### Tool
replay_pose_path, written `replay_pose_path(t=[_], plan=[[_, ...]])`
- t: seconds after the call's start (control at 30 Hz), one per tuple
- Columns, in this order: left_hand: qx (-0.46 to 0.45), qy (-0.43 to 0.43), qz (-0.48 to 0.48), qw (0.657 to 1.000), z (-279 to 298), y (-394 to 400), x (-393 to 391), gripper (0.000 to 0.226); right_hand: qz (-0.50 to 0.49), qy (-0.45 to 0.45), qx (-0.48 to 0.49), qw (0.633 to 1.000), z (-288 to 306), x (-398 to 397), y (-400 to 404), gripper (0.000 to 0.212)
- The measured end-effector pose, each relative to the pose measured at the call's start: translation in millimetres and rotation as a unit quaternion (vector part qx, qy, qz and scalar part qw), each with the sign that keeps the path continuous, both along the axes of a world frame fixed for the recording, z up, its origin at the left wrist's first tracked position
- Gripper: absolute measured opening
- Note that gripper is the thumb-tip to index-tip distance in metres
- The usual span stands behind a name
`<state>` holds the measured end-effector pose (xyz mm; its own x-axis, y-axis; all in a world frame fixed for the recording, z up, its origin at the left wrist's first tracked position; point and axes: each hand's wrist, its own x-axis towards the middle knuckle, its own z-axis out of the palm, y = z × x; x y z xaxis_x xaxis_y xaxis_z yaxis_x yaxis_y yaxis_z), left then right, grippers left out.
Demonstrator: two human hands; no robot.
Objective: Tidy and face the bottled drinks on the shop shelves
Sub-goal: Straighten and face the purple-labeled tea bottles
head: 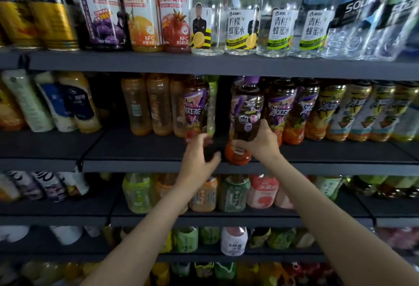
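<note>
- Dark grey shop shelving [136, 63] in several tiers, packed with drinks and seen from head height, looking slightly down.
- On the top tier: gold cans [38, 18] at left, then white-labelled juice bottles [140, 9], then clear honey-water bottles [278, 29] running right.
- On the second tier: pale bottles [56, 102] at left, orange-tinted bottles [147, 104], then a row of iced tea bottles [340, 113] — purple labels first, yellow further right.
- Iced tea bottle with purple cap [247, 113], dark liquid, upright at the front edge of the second shelf [340, 163], forward of its row.
- Right hand [260, 140] wrapped round that bottle's lower half, fingers across the front, thumb up the right side.
- Left hand [199, 154] just beside it, holding nothing, fingers loosely curved and blurred, thumb towards the bottle; contact with it impossible to tell.
- Dark gap in the row behind the left hand.
- Lower tiers: green, orange and pink bottles [226, 193] — blurred.
</note>
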<state>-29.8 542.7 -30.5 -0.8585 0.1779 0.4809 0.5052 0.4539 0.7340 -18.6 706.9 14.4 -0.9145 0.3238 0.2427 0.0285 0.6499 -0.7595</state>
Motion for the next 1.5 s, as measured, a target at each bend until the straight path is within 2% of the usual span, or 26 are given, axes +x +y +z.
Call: replay_pose_path(t=[0.03,0.1,0.17,0.2,0.23,0.27,0.3,0.37,0.4,0.43,0.5,0.6,0.67,0.73,0.83,0.9,0.97,1.03,1.17,1.27,1.4,1.5], plan=[[0.007,-0.076,-0.067,0.995,4,0,4,0.045,0.018,-0.011,-0.034,0.999,3,5,2,0.068],[0.062,-0.227,-0.154,0.960,14,-2,9,0.041,0.068,-0.029,-0.153,0.985,5,16,3,0.071],[0.164,-0.358,-0.212,0.894,23,-5,18,0.037,0.113,-0.041,-0.280,0.952,7,29,0,0.065],[0.214,-0.402,-0.235,0.859,26,-6,21,0.042,0.128,-0.040,-0.315,0.940,9,35,-2,0.058],[0.245,-0.417,-0.245,0.840,28,-7,25,0.049,0.136,-0.033,-0.332,0.933,11,39,-2,0.051],[0.248,-0.408,-0.240,0.846,31,-7,27,0.056,0.143,-0.023,-0.334,0.931,15,43,-3,0.041],[0.224,-0.377,-0.219,0.871,34,-6,30,0.060,0.139,-0.011,-0.333,0.933,18,45,-3,0.033],[0.105,-0.251,-0.137,0.953,39,-7,33,0.062,0.113,0.004,-0.372,0.921,23,48,-2,0.029],[0.034,-0.167,-0.092,0.981,40,-9,33,0.061,0.094,0.002,-0.422,0.902,23,49,-2,0.034],[-0.027,-0.095,-0.064,0.993,40,-12,34,0.061,0.076,-0.005,-0.479,0.875,22,51,-2,0.038],[-0.104,-0.002,-0.055,0.993,40,-18,36,0.063,0.042,-0.028,-0.567,0.822,14,56,-4,0.036],[-0.152,0.030,-0.073,0.985,39,-22,36,0.067,0.018,-0.043,-0.622,0.782,5,62,-7,0.030],[-0.141,-0.012,-0.095,0.985,39,-22,34,0.065,0.017,-0.020,-0.609,0.793,6,64,-6,0.031],[-0.090,-0.101,-0.130,0.982,43,-25,30,0.059,0.037,0.012,-0.576,0.817,13,64,-2,0.036],[0.025,-0.255,-0.198,0.946,48,-28,29,0.053,0.095,0.055,-0.533,0.839,26,66,2,0.034],[0.053,-0.302,-0.223,0.925,49,-26,31,0.057,0.122,0.068,-0.525,0.839,30,67,1,0.033],[0.028,-0.288,-0.230,0.929,50,-22,34,0.049,0.145,0.074,-0.509,0.845,29,68,0,0.034],[-0.026,-0.234,-0.211,0.949,48,-17,36,0.053,0.152,0.077,-0.488,0.856,26,69,-3,0.034],[-0.126,-0.064,-0.089,0.986,38,-18,38,0.065,0.092,0.034,-0.425,0.900,26,69,-11,0.044],[-0.145,0.017,-0.012,0.989,36,-25,36,0.066,0.087,0.030,-0.443,0.892,21,67,-13,0.044],[-0.163,0.040,0.005,0.986,36,-30,30,0.070,0.101,0.062,-0.451,0.884,22,65,-14,0.045],[-0.127,0.009,-0.025,0.992,36,-29,24,0.072,0.140,0.080,-0.382,0.910,25,66,-15,0.044]])
